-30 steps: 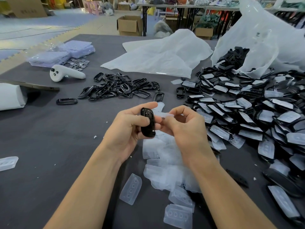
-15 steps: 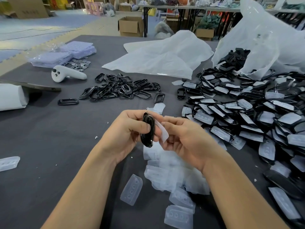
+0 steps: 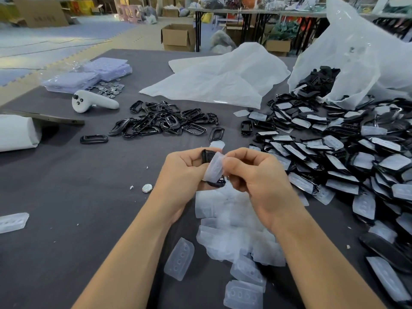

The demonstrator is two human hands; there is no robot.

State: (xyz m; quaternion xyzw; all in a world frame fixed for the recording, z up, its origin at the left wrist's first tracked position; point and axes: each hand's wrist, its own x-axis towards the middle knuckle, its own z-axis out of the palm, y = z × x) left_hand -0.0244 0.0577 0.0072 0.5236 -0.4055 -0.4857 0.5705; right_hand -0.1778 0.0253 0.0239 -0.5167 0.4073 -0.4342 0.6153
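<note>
My left hand (image 3: 181, 172) grips a black plastic key-fob shell (image 3: 206, 155) over the middle of the grey table (image 3: 66, 197). My right hand (image 3: 256, 175) pinches a translucent silicone insert (image 3: 214, 168) that stands part-way out of the shell, in front of it. Below both hands lies a heap of loose translucent inserts (image 3: 234, 226). To the right spreads a large pile of black shells with inserts in them (image 3: 334, 152). A small silver disc (image 3: 147, 188) lies on the table just left of my left wrist.
A heap of bare black frames (image 3: 165, 123) lies beyond my hands, with a white controller (image 3: 93, 104) and purple plastic packs (image 3: 89, 76) at the far left. White plastic bags (image 3: 218, 81) cover the back of the table. A white roll (image 3: 15, 132) sits at the left edge.
The insert has come away from the black shell and now stands out in front of it in my right fingers. A small silver disc has appeared on the table left of my hands.
</note>
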